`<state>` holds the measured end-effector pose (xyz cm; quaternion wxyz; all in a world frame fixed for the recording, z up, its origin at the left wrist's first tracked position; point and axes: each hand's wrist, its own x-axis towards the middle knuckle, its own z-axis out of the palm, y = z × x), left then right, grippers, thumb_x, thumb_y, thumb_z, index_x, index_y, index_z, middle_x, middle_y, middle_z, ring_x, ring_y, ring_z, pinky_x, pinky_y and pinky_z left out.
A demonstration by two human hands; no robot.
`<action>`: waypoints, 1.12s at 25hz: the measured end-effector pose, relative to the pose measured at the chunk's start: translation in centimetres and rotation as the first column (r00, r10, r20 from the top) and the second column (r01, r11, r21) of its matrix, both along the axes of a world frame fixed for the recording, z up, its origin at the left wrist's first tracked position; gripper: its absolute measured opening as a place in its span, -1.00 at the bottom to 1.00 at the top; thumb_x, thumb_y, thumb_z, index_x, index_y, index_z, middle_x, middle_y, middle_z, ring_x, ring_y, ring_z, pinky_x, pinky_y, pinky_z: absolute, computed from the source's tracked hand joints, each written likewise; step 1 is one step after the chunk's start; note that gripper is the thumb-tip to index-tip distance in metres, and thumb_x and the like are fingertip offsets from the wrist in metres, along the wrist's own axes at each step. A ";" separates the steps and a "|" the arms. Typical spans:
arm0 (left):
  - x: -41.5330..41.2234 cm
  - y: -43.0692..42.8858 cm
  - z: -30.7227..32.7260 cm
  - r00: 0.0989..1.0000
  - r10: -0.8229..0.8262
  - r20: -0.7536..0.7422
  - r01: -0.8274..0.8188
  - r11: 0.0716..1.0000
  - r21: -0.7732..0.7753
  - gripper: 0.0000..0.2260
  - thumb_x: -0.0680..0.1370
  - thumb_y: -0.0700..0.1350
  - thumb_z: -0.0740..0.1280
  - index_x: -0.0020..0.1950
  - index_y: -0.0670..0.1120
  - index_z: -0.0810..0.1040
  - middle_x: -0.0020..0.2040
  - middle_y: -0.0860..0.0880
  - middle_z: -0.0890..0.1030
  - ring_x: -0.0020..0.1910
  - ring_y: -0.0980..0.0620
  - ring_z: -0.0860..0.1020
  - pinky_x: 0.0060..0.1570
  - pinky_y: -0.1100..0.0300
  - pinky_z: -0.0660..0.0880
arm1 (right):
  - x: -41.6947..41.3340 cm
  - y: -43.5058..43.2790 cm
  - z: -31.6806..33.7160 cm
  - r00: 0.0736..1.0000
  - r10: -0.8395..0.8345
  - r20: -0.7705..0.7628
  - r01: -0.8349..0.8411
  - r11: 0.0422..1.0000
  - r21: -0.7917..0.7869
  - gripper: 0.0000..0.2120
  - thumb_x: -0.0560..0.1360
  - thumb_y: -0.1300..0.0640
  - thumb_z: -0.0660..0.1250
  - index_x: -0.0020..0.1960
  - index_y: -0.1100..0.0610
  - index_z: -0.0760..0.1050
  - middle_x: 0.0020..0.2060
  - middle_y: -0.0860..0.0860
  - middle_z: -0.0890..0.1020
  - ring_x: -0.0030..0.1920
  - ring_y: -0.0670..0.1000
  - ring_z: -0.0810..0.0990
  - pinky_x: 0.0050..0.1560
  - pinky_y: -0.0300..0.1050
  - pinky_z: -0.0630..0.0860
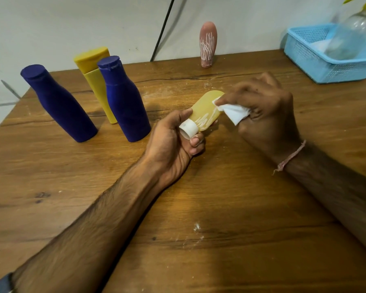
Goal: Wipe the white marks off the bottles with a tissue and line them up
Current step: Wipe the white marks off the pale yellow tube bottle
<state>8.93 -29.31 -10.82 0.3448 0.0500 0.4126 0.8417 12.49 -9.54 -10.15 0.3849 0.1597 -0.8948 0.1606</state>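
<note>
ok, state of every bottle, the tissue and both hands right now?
Left blue bottle: upright, no marks visible.
Right blue bottle: upright, no marks visible.
Yellow bottle: upright behind the blue ones, no marks visible.
Pink bottle: upright by the wall, white marks on it.
Yellow tube: held above the table, white marks near its cap.
Tissue: folded, pressed on the tube.
Left hand: gripping the tube's cap end.
Right hand: holding the tissue.

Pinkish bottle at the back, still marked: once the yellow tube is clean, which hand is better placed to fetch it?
Probably the right hand: it is nearer the pinkish bottle, though it holds the tissue. The left hand grips the yellow tube by its cap.
</note>
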 end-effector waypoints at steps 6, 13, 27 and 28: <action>-0.4 -0.2 -0.2 1.000 -0.020 0.021 0.019 0.997 0.069 -0.69 0.65 -0.12 0.08 0.30 -0.27 0.38 -0.03 -0.24 0.56 -0.43 0.10 0.31 -0.45 0.26 0.23 | 0.0 0.2 0.2 0.991 0.128 0.042 -0.130 0.990 0.056 -0.77 0.45 0.27 0.38 0.08 0.19 0.71 0.00 0.12 0.71 -0.04 0.17 0.59 -0.13 -0.08 0.41; -0.6 -0.3 -0.4 0.998 -0.049 0.047 0.043 0.992 0.121 -0.73 0.63 -0.13 0.08 0.29 -0.21 0.31 -0.08 -0.15 0.54 -0.43 0.11 0.31 -0.44 0.26 0.22 | 0.3 -0.6 0.0 0.979 0.196 0.053 -0.201 0.973 0.110 -0.79 0.45 0.27 0.41 0.06 0.20 0.71 -0.01 0.12 0.71 -0.02 0.13 0.58 -0.13 -0.08 0.44; -0.4 -0.4 -0.1 0.985 -0.060 0.162 0.033 0.986 0.163 -0.71 0.68 -0.11 0.04 0.06 -0.25 0.48 -0.19 -0.10 0.49 -0.40 0.12 0.31 -0.38 0.28 0.19 | 0.4 -2.1 -0.7 0.975 0.218 0.035 -0.221 0.970 0.105 -0.80 0.46 0.31 0.43 0.05 0.20 0.72 0.00 0.11 0.70 -0.07 0.16 0.55 -0.18 -0.04 0.45; -0.4 -0.4 0.0 0.985 -0.059 0.163 0.031 0.986 0.165 -0.71 0.68 -0.11 0.04 0.05 -0.24 0.48 -0.20 -0.10 0.49 -0.40 0.12 0.31 -0.38 0.28 0.19 | 0.4 -2.2 -0.8 0.974 0.225 0.037 -0.228 0.967 0.113 -0.81 0.46 0.31 0.43 0.05 0.20 0.72 0.01 0.11 0.70 -0.07 0.16 0.55 -0.17 -0.05 0.45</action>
